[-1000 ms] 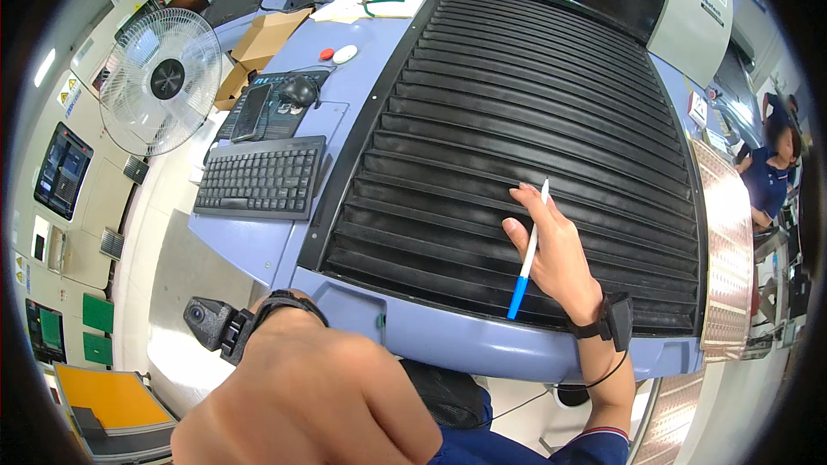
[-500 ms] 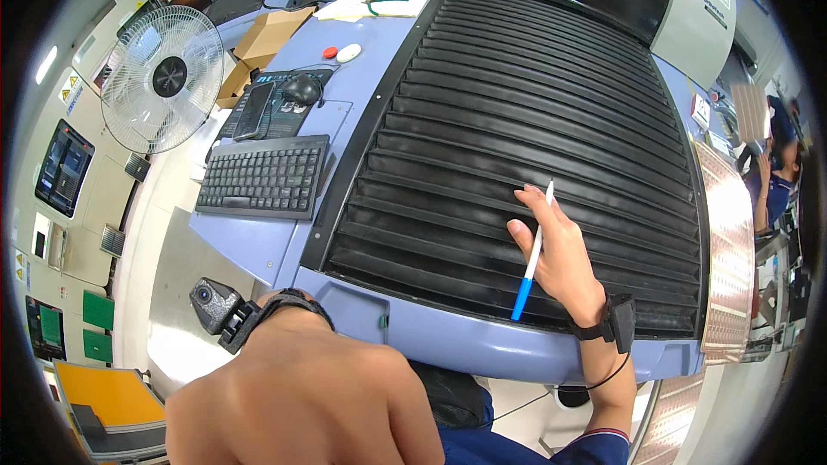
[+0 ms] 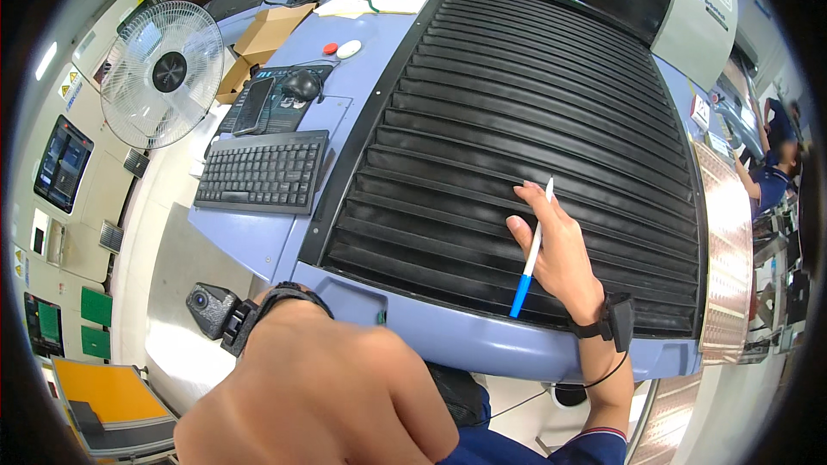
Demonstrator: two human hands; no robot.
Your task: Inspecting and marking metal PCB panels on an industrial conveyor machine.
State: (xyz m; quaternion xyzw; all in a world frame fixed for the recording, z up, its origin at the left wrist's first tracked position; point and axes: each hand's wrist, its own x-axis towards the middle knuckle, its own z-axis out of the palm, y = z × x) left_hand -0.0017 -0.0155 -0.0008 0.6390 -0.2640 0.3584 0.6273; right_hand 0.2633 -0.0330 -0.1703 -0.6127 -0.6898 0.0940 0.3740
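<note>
My right hand [image 3: 556, 245] is over the near part of the black bellows cover [image 3: 517, 138]. A white pen [image 3: 536, 250] with a blue cap lies between its thumb and the other fingers, tip pointing away from me and capped end toward the machine's front edge. My left hand [image 3: 319, 387] looms large at the lower left, close to the camera, its back showing. Its fingers run out of the picture, so what they do is hidden. Each wrist wears a black strap, the left one carrying a small camera [image 3: 211, 308].
Left of the cover are a black keyboard [image 3: 261, 172], a phone [image 3: 253, 105], a mouse [image 3: 302, 84] and a red button [image 3: 330, 49]. Green-handled pliers [image 3: 385, 2] lie on paper behind them. A fan [image 3: 164, 73] stands far left. Copper-coloured panels [image 3: 722, 250] flank the right edge; another person [image 3: 771, 176] is beyond.
My left hand has shifted slightly to the right. My right hand and the pen stay nearly still. At the far right, the other person's arm and the panel near it have moved.
</note>
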